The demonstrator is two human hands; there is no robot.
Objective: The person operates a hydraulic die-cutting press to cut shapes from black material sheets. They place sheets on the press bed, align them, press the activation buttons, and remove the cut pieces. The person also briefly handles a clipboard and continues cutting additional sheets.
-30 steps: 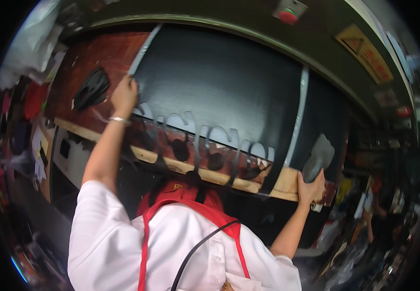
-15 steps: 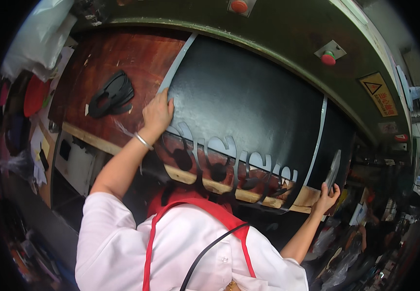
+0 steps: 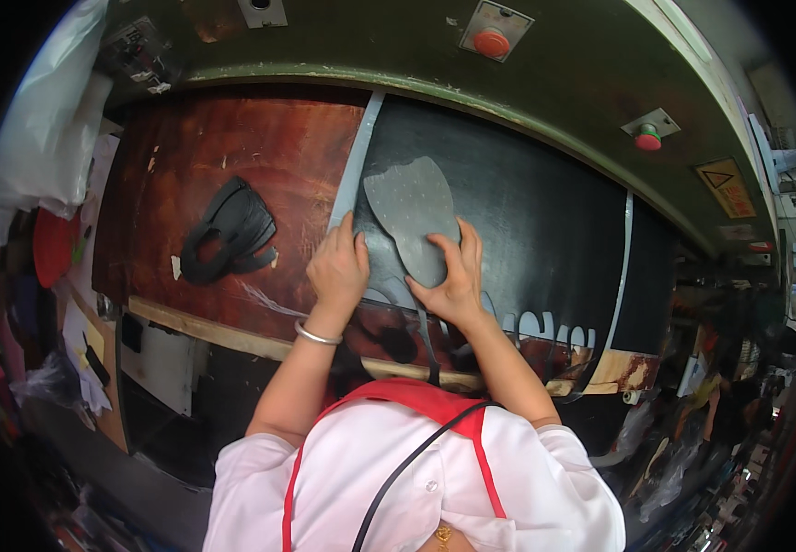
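Observation:
A grey sole-shaped cutting die [image 3: 414, 198] with rows of small dots lies over the left part of a black sheet [image 3: 527, 193]. My right hand [image 3: 453, 281] is closed round its narrow near end, thumb on one side and fingers on the other. Just left of it, my left hand [image 3: 338, 267] holds the sheet's pale left edge, its index finger stretched along that strip; the fingers' undersides are hidden. Curved cut-outs [image 3: 531, 327] run along the sheet's near edge, leaving thin black strips over the board's front.
On the red-brown board [image 3: 297, 147] at left sits a stack of black cut pieces [image 3: 232, 225]. A green machine beam [image 3: 324, 46] spans the far side, with red push buttons [image 3: 492, 41]. A plastic bag [image 3: 44, 120] hangs at the far left.
My right hand has brought the die from the board's right end leftward onto the sheet. My left hand stays at the sheet's left edge. The view has shifted.

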